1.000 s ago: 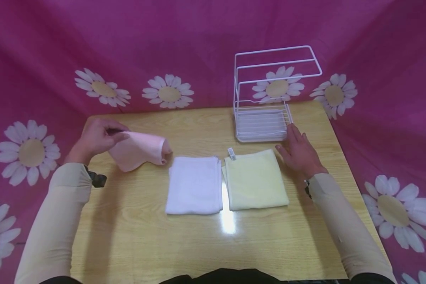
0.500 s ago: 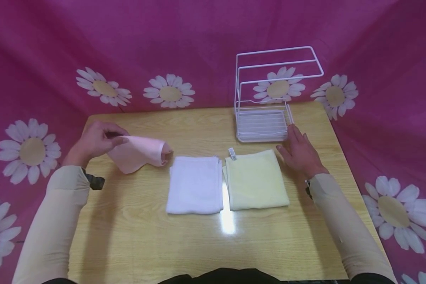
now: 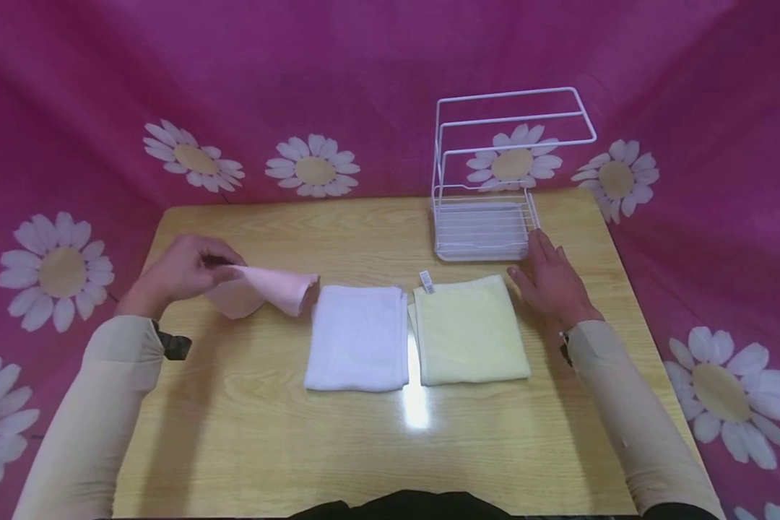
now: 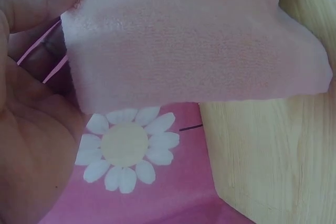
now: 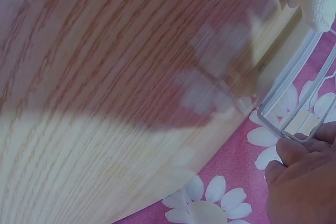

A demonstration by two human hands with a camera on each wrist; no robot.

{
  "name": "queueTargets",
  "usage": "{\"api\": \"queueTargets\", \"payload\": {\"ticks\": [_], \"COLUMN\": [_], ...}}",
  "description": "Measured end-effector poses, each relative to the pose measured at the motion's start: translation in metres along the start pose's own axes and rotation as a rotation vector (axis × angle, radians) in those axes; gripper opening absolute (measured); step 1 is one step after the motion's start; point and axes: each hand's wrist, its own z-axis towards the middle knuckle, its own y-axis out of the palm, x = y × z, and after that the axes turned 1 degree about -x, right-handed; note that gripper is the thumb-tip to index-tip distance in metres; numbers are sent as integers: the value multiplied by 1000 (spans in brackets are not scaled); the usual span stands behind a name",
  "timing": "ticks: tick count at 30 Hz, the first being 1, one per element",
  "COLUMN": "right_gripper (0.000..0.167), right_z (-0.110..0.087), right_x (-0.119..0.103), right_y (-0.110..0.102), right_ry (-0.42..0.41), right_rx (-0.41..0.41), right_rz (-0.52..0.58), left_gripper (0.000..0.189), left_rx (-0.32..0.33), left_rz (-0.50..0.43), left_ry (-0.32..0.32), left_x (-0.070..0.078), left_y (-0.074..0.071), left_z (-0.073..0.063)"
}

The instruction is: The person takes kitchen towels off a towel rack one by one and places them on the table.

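My left hand [image 3: 182, 274] pinches a pink towel [image 3: 266, 285] by its edge at the table's left side. The towel's near part hangs from the thumb and fingers, and its far end curls over in a loose roll. Up close in the left wrist view, the thumb presses on the fuzzy cloth [image 4: 173, 51]. On the right, my right hand [image 3: 552, 285] rests its fairly straight fingers at the corner of a white wire rack [image 3: 481, 224], thumb held apart. In the right wrist view the fingertips meet the rack's wire [image 5: 272, 121].
A white towel [image 3: 357, 339] folded square lies mid-table. Beside it to the right is a folded yellow towel [image 3: 471, 332] with a small tag [image 3: 426, 282]. The wooden table [image 3: 338, 448] backs onto a purple-pink cloth [image 3: 377, 79] printed with daisies.
My left hand has come slightly nearer to me, and the pink towel has swung lower and folded more narrowly. The right hand stays at the rack.
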Motion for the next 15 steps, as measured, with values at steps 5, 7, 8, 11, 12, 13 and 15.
{"api": "queueTargets", "payload": {"ticks": [5, 7, 8, 11, 12, 13, 15], "right_gripper": [85, 84, 84, 84, 84, 84, 84], "right_z": [-1, 0, 0, 1, 1, 1, 1], "right_x": [1, 1, 1, 1, 1, 1, 1], "right_y": [1, 2, 2, 2, 2, 2, 2], "right_ry": [2, 3, 3, 4, 4, 5, 7], "right_rx": [5, 3, 4, 1, 1, -1, -1], "right_rz": [4, 4, 5, 1, 2, 0, -1], "left_gripper": [12, 13, 13, 15, 15, 16, 16], "left_rx": [-26, -31, -32, -42, -48, -53, -62], "left_rz": [-18, -25, -23, -20, -16, -13, -13], "left_ry": [57, 78, 85, 96, 97, 97, 92], "left_x": [0, 0, 0, 1, 1, 1, 1], "left_y": [4, 5, 6, 7, 8, 8, 10], "left_z": [-4, -6, -7, -11, -12, -13, -16]}}
